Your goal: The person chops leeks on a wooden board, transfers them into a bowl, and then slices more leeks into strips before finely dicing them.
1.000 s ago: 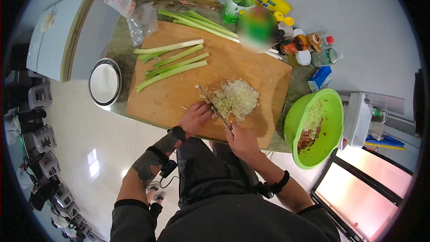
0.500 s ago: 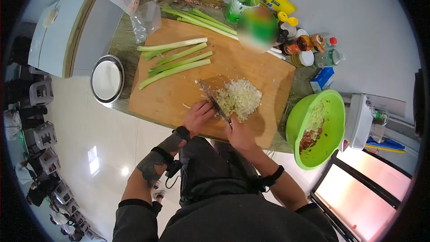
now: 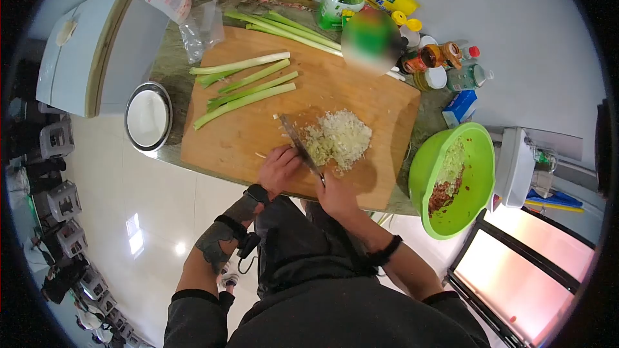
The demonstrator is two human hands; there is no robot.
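My right hand (image 3: 337, 195) grips the handle of a kitchen knife (image 3: 299, 144), whose blade slants away to the upper left over a wooden cutting board (image 3: 235, 138). To the right of the blade lies a heap of finely chopped scallion (image 3: 347, 136). On the blade's left side, my left hand (image 3: 278, 169) rests with fingers bent and close together near the steel; what is under them is hidden. A small white scrap lies beside that hand. Farther up the board are several cut scallion stalks (image 3: 248, 98), with longer scallions (image 3: 293, 33) behind them.
A green basin (image 3: 420, 183) holding chopped scallion and reddish minced meat stands at right. Bottles and jars (image 3: 429, 58) crowd the back right corner, beside a blue box (image 3: 460, 108). At left are a metal-rimmed white bowl (image 3: 147, 118) and a plastic bag (image 3: 201, 32).
The whole view has shifted slightly, so the board and table sit a little farther left. Both hands and the knife keep nearly the same place on the board.
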